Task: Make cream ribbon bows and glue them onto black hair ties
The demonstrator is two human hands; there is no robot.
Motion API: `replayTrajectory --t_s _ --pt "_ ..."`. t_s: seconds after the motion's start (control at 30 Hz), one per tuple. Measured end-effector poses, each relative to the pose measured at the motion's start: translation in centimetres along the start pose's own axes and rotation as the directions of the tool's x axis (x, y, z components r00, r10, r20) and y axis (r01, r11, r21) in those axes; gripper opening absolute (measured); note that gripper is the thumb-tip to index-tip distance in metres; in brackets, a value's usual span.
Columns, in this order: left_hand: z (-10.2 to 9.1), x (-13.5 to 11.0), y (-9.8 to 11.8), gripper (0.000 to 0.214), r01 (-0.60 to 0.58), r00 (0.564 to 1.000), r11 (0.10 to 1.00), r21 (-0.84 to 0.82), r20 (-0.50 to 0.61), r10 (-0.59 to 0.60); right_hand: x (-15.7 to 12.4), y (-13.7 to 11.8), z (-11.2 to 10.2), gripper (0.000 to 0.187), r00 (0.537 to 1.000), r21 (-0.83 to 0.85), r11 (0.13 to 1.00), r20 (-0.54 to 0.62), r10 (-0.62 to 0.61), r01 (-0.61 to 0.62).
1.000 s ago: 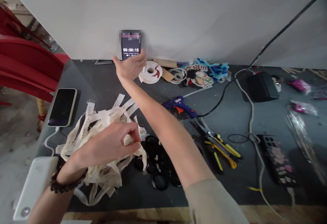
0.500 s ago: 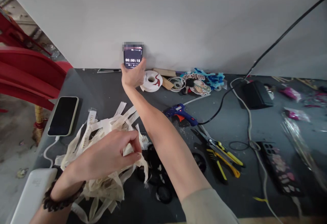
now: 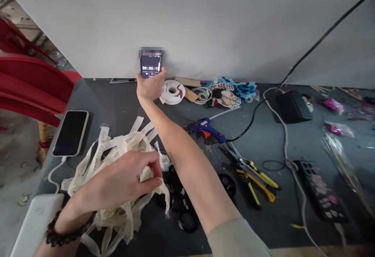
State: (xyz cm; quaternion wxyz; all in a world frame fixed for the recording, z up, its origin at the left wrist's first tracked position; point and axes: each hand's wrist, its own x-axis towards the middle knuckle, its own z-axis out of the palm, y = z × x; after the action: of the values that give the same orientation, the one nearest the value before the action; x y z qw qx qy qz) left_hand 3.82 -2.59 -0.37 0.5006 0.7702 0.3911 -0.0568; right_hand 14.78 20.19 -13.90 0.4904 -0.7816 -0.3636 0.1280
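At the back of the table, my right hand (image 3: 150, 85) grips the lower part of a phone (image 3: 151, 65), thumb and fingers on its opposite sides. The phone stands upright against the wall, its lit screen showing a timer. My left hand (image 3: 129, 175), with a dark beaded bracelet at the wrist, is closed in a pinch above a heap of cream ribbon strips (image 3: 123, 218). A cream ribbon (image 3: 165, 194) hangs from its fingertips, partly hidden by them. Black hair ties (image 3: 188, 222) lie on the table between the heap and my right forearm.
A blue glue gun (image 3: 206, 129) lies right of my right forearm, near scissors and yellow-handled pliers (image 3: 258, 179). A ribbon spool (image 3: 172, 92) stands by my right hand. A second phone (image 3: 71, 133) is cabled to a white power bank (image 3: 38, 222). A black cord crosses the right side.
The view has shifted very slightly. Both hands keep nearly the same pose, the right on the phone and the left pinched over the ribbons.
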Motion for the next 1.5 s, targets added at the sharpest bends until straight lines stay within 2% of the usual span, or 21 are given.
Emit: replayTrajectory --t_s 0.2,0.37,0.53,0.63,0.73,0.87,1.07,1.2,1.4,1.5 --pt "0.0 0.1 0.2 0.008 -0.011 1.000 1.000 -0.016 -0.017 0.010 0.1 0.6 -0.4 0.090 0.998 0.014 0.998 -0.016 -0.066 0.066" --pt "-0.2 0.2 0.4 0.012 0.018 0.999 0.998 -0.057 -0.042 -0.020 0.1 1.2 -1.6 0.093 0.991 0.043 0.990 -0.040 -0.129 0.131" --pt "-0.1 0.2 0.1 0.016 0.036 0.988 0.990 -0.136 -0.147 -0.056 1.1 1.5 -2.5 0.088 0.970 0.055 0.969 -0.038 -0.239 0.241" --pt "0.0 0.2 0.4 0.016 0.058 0.990 0.992 -0.111 -0.118 -0.071 1.6 1.0 -1.5 0.083 0.983 0.047 0.982 -0.008 -0.184 0.184" --pt "0.0 0.2 1.0 0.013 0.085 0.992 0.993 -0.077 -0.084 -0.091 1.9 0.6 0.3 0.082 0.989 0.072 0.987 -0.032 -0.143 0.145" --pt "0.1 0.5 1.5 0.010 0.065 0.996 0.995 -0.075 -0.063 -0.070 2.1 0.5 1.8 0.075 0.996 0.128 0.988 -0.023 -0.082 0.084" --pt "0.3 0.7 1.2 0.011 0.019 0.998 0.997 -0.074 -0.062 -0.024 1.8 0.1 0.7 0.069 0.998 -0.010 0.998 0.035 -0.057 0.058" --pt "0.4 0.4 1.1 0.011 0.015 0.997 0.997 -0.072 -0.071 -0.020 1.4 -0.1 -0.2 0.064 0.997 0.042 0.997 0.020 -0.071 0.070" --pt "0.4 0.6 1.1 0.010 -0.018 0.996 0.998 -0.062 -0.087 0.013 1.4 -0.1 -0.6 0.067 0.997 0.037 0.997 0.028 -0.071 0.070" --pt "0.3 0.6 1.0 0.011 0.001 0.995 0.998 -0.067 -0.099 -0.007 1.6 0.1 -0.5 0.077 0.997 0.031 0.998 0.051 -0.057 0.055"
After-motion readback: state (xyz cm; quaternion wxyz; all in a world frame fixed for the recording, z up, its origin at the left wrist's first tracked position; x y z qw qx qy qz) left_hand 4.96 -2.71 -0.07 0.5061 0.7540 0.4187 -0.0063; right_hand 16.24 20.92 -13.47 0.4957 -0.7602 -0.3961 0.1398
